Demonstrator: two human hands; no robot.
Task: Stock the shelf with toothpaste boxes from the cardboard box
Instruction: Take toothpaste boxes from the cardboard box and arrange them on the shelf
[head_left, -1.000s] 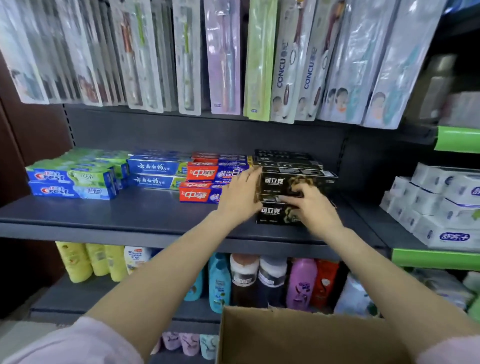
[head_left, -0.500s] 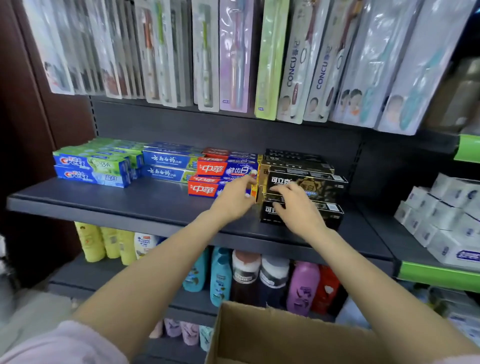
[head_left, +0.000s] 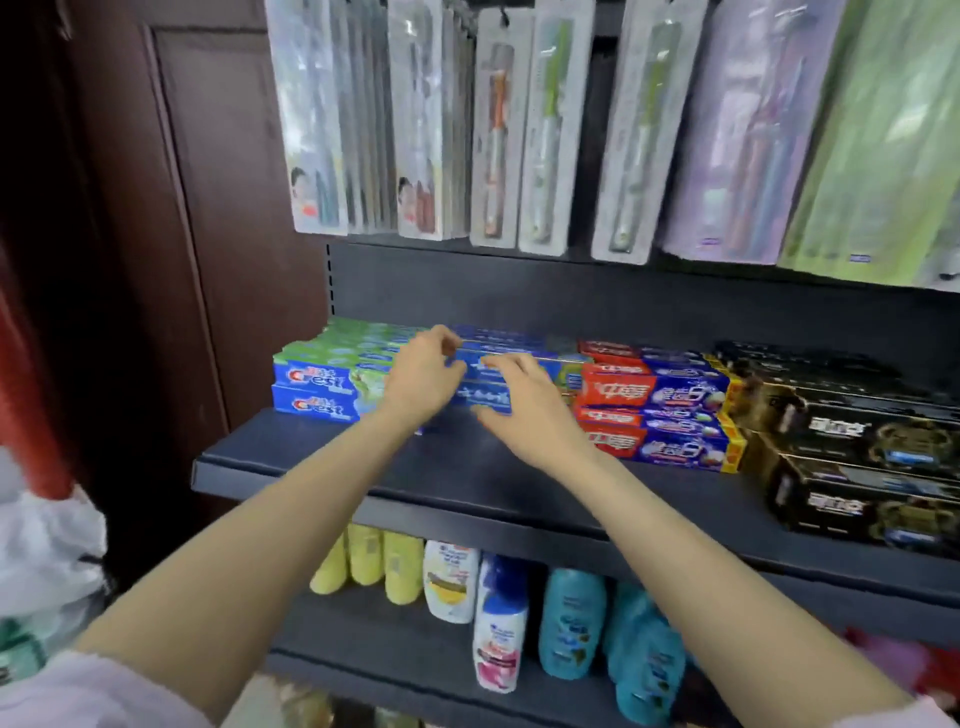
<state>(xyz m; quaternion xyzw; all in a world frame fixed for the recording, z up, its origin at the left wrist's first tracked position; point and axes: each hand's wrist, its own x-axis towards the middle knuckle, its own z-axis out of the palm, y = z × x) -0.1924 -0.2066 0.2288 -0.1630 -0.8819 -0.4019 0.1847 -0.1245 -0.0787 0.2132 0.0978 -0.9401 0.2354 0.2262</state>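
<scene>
Both hands lay at the blue boxes (head_left: 514, 366) on the shelf (head_left: 467, 473). Left hand (head_left: 423, 379): fingers curled on them. Right hand (head_left: 524, 410): fingers spread, touching.

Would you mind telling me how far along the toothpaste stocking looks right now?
Done: black boxes, red boxes and Crest boxes sit stacked on the shelf. In hand: left hand and right hand are at the blue boxes. Left: unclear; the cardboard box is out of view.

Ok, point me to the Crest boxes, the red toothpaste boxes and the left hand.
Crest boxes (head_left: 317, 389): head view, front face logo.
Red toothpaste boxes (head_left: 618, 392): head view, red end panel.
Left hand (head_left: 421, 379): head view, back of hand.
</scene>
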